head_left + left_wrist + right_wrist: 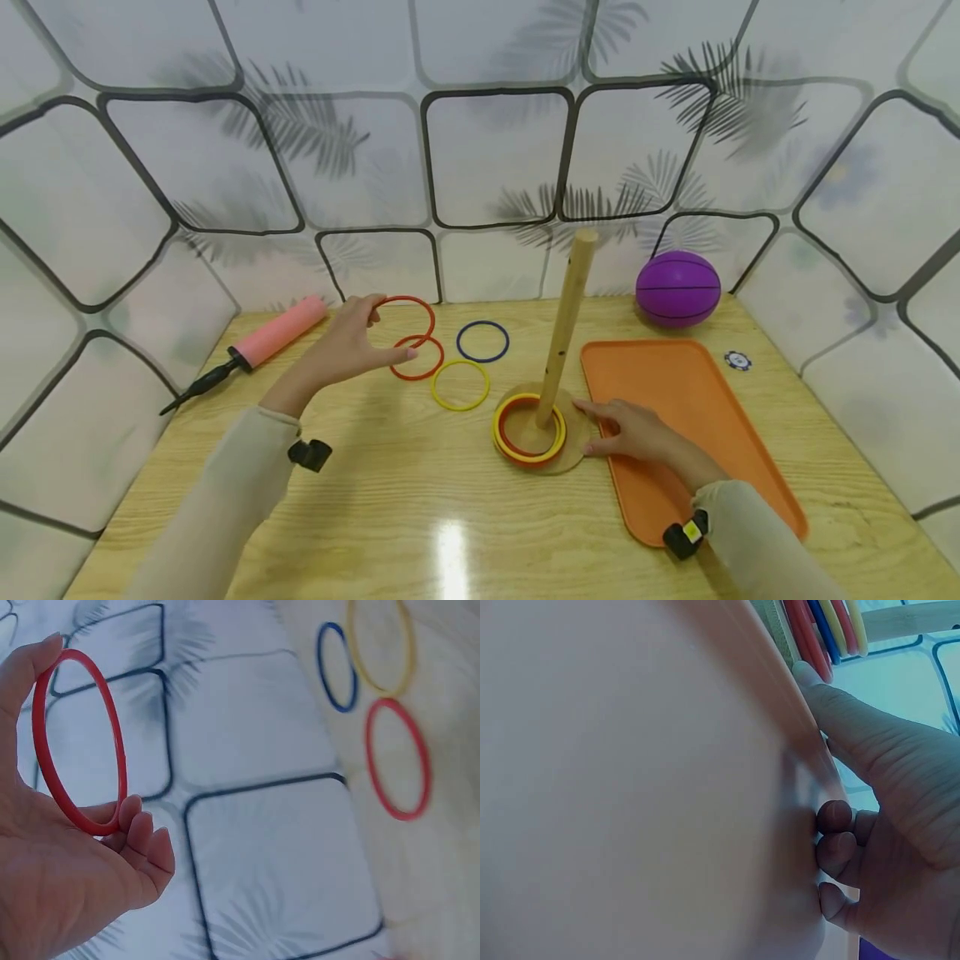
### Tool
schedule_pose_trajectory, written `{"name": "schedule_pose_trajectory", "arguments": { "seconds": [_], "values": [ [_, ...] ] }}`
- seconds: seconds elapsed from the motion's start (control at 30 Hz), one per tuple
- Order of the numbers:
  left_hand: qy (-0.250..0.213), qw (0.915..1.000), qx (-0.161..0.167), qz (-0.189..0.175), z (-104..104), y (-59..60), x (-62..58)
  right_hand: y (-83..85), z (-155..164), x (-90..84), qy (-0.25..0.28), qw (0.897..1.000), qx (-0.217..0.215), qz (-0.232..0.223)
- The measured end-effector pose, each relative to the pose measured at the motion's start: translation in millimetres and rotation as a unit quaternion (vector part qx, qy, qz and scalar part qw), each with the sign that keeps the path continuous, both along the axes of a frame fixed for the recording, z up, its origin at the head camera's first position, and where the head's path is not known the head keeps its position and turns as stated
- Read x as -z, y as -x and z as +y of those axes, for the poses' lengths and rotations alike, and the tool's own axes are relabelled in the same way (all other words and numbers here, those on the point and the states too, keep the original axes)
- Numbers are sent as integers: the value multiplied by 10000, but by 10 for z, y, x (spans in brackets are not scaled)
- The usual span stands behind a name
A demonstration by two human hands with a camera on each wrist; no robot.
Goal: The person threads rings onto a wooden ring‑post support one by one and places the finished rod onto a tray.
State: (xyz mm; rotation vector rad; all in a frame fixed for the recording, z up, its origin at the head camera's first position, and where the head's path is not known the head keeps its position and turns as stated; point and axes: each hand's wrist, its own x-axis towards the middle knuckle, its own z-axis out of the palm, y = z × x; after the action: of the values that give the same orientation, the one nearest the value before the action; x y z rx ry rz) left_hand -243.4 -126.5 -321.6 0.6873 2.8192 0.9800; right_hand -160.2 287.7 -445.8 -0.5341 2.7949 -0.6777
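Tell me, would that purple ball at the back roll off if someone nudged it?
Probably yes: the purple ball is round and sits free on the flat wooden table. The wall behind would likely stop it going backwards. It looks like a small toy basketball, so probably light.

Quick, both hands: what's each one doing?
Left hand: holds a red ring.
Right hand: holds nothing, rests on the orange tray, fingers touching the peg base.

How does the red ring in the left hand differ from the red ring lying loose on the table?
The red plastic ring held by the left hand is pinched by the left hand and lifted off the wood; the loose red plastic ring lies flat on the wooden table, ungripped. The held ring is tilted; the loose one is level. The held ring sits farther back, overlapping the loose one in the head view. Both are thin red hoops of seemingly similar size.
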Motion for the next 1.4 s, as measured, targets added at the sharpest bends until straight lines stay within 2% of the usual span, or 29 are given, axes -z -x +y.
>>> {"name": "schedule_pose_trajectory", "arguments": {
  "seconds": [0.17,0.33,0.5,0.83,0.93,1.07,1.4],
  "values": [
    [15,9997,157,187,178,-18,-343,1,0,-4,46,10000,4,18],
    [-45,9989,284,366,376,-60,-634,0,2,-1,80,10000,24,-14],
    [-246,9968,501,564,560,-107,-863,11,11,8,38,10000,-5,-22],
    [-605,9920,856,710,829,-202,-1250,10,21,9,-42,10000,-6,60],
    [-651,9899,1020,744,924,-251,-1323,7,24,9,-77,9999,-14,81],
    [-680,9878,1171,774,1062,-292,-1358,0,26,10,-79,9999,-13,63],
    [-610,9847,1408,831,1360,-351,-1276,-9,2,8,22,10000,7,16]
  ]
}}
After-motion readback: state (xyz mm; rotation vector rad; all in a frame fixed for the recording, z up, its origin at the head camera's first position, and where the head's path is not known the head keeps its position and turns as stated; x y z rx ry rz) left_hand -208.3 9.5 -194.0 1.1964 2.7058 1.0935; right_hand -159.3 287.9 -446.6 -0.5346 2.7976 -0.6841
